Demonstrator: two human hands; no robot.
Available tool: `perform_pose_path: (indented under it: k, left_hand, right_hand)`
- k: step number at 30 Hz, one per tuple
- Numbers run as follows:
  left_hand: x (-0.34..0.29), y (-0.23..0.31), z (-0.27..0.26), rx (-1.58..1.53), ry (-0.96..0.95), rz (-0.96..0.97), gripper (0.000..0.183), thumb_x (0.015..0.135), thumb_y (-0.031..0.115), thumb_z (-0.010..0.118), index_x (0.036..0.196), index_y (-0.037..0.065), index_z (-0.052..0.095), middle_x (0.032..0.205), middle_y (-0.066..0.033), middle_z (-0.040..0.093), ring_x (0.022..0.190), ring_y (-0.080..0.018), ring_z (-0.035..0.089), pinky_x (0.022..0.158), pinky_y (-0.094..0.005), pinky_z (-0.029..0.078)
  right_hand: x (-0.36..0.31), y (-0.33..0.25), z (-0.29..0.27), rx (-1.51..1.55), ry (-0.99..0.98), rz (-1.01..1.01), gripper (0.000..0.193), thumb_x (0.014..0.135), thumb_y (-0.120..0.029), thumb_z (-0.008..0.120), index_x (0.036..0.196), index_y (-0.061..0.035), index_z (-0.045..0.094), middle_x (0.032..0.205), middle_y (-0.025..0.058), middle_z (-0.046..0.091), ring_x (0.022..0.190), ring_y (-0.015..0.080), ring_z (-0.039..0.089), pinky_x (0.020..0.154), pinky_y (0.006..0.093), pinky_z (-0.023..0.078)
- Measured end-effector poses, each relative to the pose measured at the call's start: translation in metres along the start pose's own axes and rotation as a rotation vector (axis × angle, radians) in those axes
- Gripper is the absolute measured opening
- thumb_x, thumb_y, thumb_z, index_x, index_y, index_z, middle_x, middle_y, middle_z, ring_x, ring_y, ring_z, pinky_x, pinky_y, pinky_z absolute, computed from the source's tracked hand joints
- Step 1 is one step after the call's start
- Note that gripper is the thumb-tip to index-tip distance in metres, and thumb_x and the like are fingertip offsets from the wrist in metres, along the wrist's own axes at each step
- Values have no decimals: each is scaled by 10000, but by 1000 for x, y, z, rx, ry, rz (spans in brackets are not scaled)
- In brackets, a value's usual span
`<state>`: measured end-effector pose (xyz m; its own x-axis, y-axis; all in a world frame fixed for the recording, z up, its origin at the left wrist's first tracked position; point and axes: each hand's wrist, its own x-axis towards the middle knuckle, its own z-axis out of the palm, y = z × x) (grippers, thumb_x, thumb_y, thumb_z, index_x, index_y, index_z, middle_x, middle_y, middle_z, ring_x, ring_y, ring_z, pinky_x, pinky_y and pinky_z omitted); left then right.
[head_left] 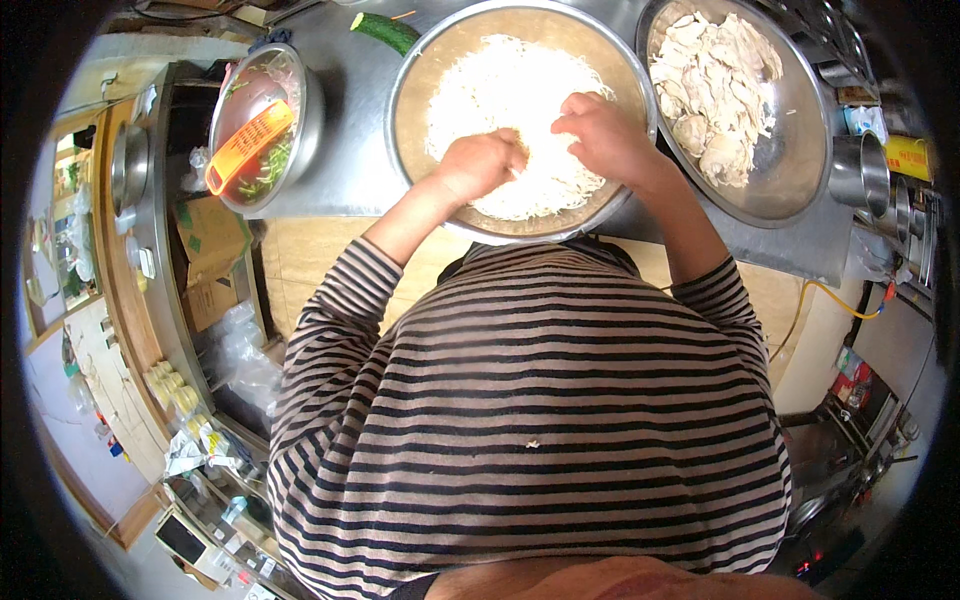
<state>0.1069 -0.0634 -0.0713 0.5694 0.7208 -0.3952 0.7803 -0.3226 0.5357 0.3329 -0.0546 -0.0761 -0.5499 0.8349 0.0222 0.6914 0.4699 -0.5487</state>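
Pale, thin, tangled shreds [490, 85] lie heaped in a wide, round, silver metal bowl [412, 105] on the shiny metal table [350, 130], directly under and between my hands. My left hand [482, 163] and right hand [606, 135] both reach the heap with bent fingers; I cannot tell whether either grips shreds. Neither hand is clearly nearer, and the heap shows no single long axis.
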Motion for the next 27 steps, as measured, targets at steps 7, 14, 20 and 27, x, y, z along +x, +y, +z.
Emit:
perform_pose_path:
  k: [7,14,20,27]
  left_hand:
    - [11,-39,-23,-342,420,119,109,727,17,693,815,70,657,776,-33,624,701,-150,577,679,-279,471]
    - [29,-40,-16,-319,308,-131,161,740,-56,576,883,13,601,795,-56,615,743,-139,567,715,-255,454]
    - [19,-34,-13,218,77,-248,196,746,90,614,937,106,655,922,-122,649,854,-262,619,751,-342,474]
    - [14,-42,-23,465,-257,-219,222,828,130,527,1009,131,654,953,-146,654,908,-274,631,770,-365,504]
  right_hand:
    - [6,8,-10,100,227,33,197,750,-49,602,937,-61,665,916,102,580,895,276,565,806,392,458]
    - [26,-22,-1,-21,-484,-8,439,740,-155,664,1170,-103,589,1379,108,407,1284,321,337,1056,411,313]
    - [39,-16,-3,-288,-426,349,553,790,-201,616,1326,-202,480,1505,107,201,1405,300,101,1112,516,146]
    - [33,-28,-4,-209,-441,216,511,789,-198,626,1288,-195,517,1497,112,220,1394,306,144,1111,451,193]
